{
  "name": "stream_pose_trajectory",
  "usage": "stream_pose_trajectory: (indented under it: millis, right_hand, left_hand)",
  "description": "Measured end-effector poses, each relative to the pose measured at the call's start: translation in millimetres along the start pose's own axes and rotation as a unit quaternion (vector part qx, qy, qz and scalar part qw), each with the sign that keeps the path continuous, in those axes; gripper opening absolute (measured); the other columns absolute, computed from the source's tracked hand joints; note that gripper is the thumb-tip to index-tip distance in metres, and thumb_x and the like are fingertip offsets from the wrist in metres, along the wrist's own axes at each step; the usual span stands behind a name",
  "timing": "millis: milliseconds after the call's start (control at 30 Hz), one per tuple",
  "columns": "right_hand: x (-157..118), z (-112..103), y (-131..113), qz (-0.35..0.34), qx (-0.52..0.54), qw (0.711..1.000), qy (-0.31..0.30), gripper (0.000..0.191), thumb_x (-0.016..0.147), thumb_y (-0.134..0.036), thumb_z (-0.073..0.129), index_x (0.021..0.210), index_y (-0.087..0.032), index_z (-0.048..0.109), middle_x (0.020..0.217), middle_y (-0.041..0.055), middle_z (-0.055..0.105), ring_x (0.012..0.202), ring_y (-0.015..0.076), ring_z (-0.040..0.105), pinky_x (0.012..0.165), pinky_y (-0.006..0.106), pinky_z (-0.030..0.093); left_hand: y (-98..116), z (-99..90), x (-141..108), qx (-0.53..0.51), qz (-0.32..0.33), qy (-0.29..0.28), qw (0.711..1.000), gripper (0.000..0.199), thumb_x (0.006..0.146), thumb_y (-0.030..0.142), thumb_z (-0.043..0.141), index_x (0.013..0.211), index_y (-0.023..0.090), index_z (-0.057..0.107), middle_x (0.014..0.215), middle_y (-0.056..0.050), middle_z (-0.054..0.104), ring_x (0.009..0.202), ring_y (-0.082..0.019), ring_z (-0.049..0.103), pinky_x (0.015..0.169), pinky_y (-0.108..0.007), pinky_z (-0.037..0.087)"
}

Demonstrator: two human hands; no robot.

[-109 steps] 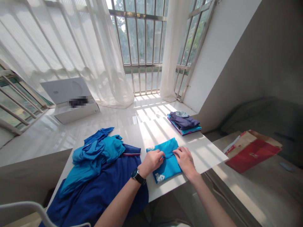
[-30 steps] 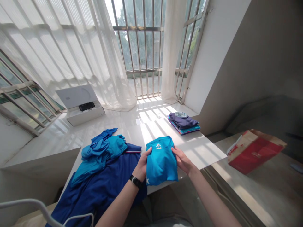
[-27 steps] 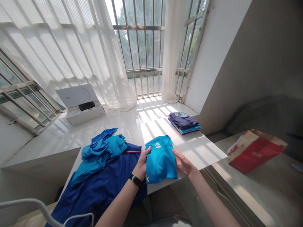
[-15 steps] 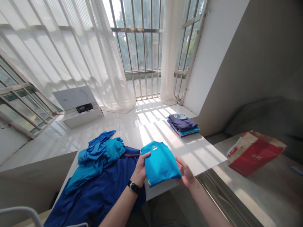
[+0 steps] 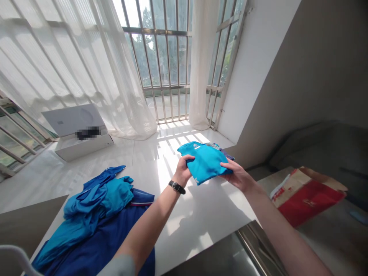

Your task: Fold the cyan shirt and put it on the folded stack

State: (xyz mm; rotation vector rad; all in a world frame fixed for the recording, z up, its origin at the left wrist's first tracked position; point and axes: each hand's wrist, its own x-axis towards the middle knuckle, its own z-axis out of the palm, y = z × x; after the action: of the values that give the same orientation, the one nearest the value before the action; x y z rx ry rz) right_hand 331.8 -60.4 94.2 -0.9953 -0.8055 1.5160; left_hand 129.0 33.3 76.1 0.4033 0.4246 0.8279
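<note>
A folded bright blue shirt (image 5: 205,163) with a small white logo is held up above the white table (image 5: 189,234). My left hand (image 5: 184,168) grips its left edge, thumb on top; a black wristwatch is on that wrist. On the right edge, my right hand (image 5: 235,174) pinches the cloth with its thumb side underneath, partly hidden. Behind the shirt, a stack of folded clothes (image 5: 228,154) shows only in part, dark purple and patterned. To the left lies a crumpled blue shirt (image 5: 115,193) on top of a dark blue garment (image 5: 115,237).
An open white box (image 5: 83,147) with a dark object in it stands on the sill at left. Sheer curtains (image 5: 126,76) hang before barred windows. Right of the table stands a red and brown paper bag (image 5: 310,199). A white curved bar (image 5: 17,255) crosses the lower left corner.
Both hands have carried the folded shirt forward and up, from the table's near edge to in front of the folded stack, which it now mostly covers. The view has shifted slightly.
</note>
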Motion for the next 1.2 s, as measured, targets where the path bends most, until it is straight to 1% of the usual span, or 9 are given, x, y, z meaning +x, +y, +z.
stream_pose_trajectory:
  millis: [133, 267, 467, 667, 767, 900, 1067, 1133, 1200]
  right_hand:
    - [57.0, -51.5, -41.3, -0.041, -0.099, 0.992, 0.059, 0.044, 0.077, -0.025, 0.073, 0.119, -0.023, 0.063, 0.094, 0.0010, 0.072, 0.074, 0.0147, 0.068, 0.060, 0.023, 0.060]
    - [99.1, -98.3, -31.8, -0.036, -0.226, 0.958, 0.171, 0.036, 0.074, -0.030, 0.067, 0.109, -0.020, 0.062, 0.090, 0.0037, 0.071, 0.076, 0.0174, 0.068, 0.064, 0.028, 0.059]
    - [109.7, -136.0, 23.1, -0.042, -0.390, 0.883, 0.259, 0.040, 0.079, -0.042, 0.059, 0.114, -0.021, 0.061, 0.108, 0.0074, 0.070, 0.096, 0.0246, 0.067, 0.074, 0.035, 0.056]
    - [92.4, -131.2, 28.3, -0.089, -0.547, 0.787, 0.273, 0.036, 0.087, -0.035, 0.052, 0.116, -0.018, 0.064, 0.122, 0.0139, 0.063, 0.116, 0.0313, 0.055, 0.105, 0.048, 0.040]
    - [86.3, -112.5, 23.4, -0.105, -0.627, 0.721, 0.277, 0.035, 0.088, -0.027, 0.049, 0.116, -0.014, 0.065, 0.134, 0.0200, 0.056, 0.128, 0.0372, 0.045, 0.108, 0.053, 0.033]
    - [91.3, -77.1, 26.8, -0.126, -0.729, 0.604, 0.296, 0.055, 0.097, -0.043, 0.039, 0.140, -0.011, 0.050, 0.150, 0.0205, 0.043, 0.141, 0.0368, 0.032, 0.109, 0.052, 0.034]
    - [106.2, -61.3, 57.1, -0.021, -0.732, 0.610, 0.302, 0.107, 0.081, -0.082, 0.042, 0.150, 0.000, 0.035, 0.151, 0.0287, 0.039, 0.140, 0.0435, 0.032, 0.116, 0.054, 0.024]
    - [109.9, -68.0, 71.3, -0.015, -0.735, 0.607, 0.302, 0.110, 0.079, -0.084, 0.040, 0.148, 0.001, 0.037, 0.149, 0.0296, 0.041, 0.140, 0.0437, 0.033, 0.118, 0.053, 0.021]
    - [112.1, -77.1, 82.1, -0.030, -0.734, 0.604, 0.310, 0.110, 0.077, -0.084, 0.041, 0.147, 0.000, 0.038, 0.149, 0.0300, 0.040, 0.140, 0.0443, 0.033, 0.117, 0.053, 0.021]
  left_hand:
    - [0.7, 25.6, 89.1, 0.041, 0.031, -0.021, 0.998, 0.051, 0.058, 0.006, 0.059, 0.109, 0.014, 0.063, 0.112, -0.009, 0.072, 0.114, -0.030, 0.066, 0.110, -0.051, 0.044]
    - [-24.7, 14.6, 143.3, 0.060, 0.001, -0.003, 0.998, 0.047, 0.055, 0.008, 0.058, 0.101, 0.016, 0.062, 0.108, -0.011, 0.072, 0.115, -0.032, 0.065, 0.108, -0.054, 0.045]
    - [-60.3, -28.0, 161.9, 0.091, 0.001, 0.037, 0.995, 0.044, 0.059, 0.010, 0.062, 0.102, 0.022, 0.061, 0.106, -0.010, 0.072, 0.113, -0.032, 0.065, 0.105, -0.056, 0.046]
    - [-39.1, -23.6, 165.9, 0.144, 0.011, 0.075, 0.987, 0.036, 0.066, 0.011, 0.070, 0.100, 0.017, 0.060, 0.097, -0.009, 0.070, 0.103, -0.029, 0.068, 0.102, -0.050, 0.050]
    - [-26.0, -24.2, 137.9, 0.161, 0.052, 0.114, 0.979, 0.045, 0.070, 0.012, 0.072, 0.112, 0.016, 0.059, 0.105, -0.011, 0.068, 0.110, -0.026, 0.067, 0.105, -0.043, 0.049]
    - [-22.2, -44.8, 50.3, 0.180, 0.127, 0.170, 0.961, 0.067, 0.080, 0.022, 0.072, 0.141, 0.020, 0.045, 0.139, -0.016, 0.055, 0.133, -0.024, 0.053, 0.116, -0.037, 0.038]
    - [-27.6, -94.9, -99.4, 0.392, 0.193, 0.153, 0.887, 0.088, 0.083, 0.045, 0.071, 0.156, 0.018, 0.030, 0.155, -0.020, 0.043, 0.145, -0.031, 0.039, 0.120, -0.047, 0.031]
    - [-27.1, -117.4, -156.6, 0.487, 0.217, 0.190, 0.824, 0.083, 0.087, 0.050, 0.064, 0.157, 0.019, 0.030, 0.158, -0.016, 0.039, 0.148, -0.031, 0.034, 0.122, -0.048, 0.027]
    - [-24.6, -138.2, -206.0, 0.578, 0.242, 0.277, 0.728, 0.076, 0.091, 0.050, 0.057, 0.156, 0.021, 0.032, 0.160, -0.012, 0.037, 0.149, -0.031, 0.031, 0.123, -0.049, 0.026]
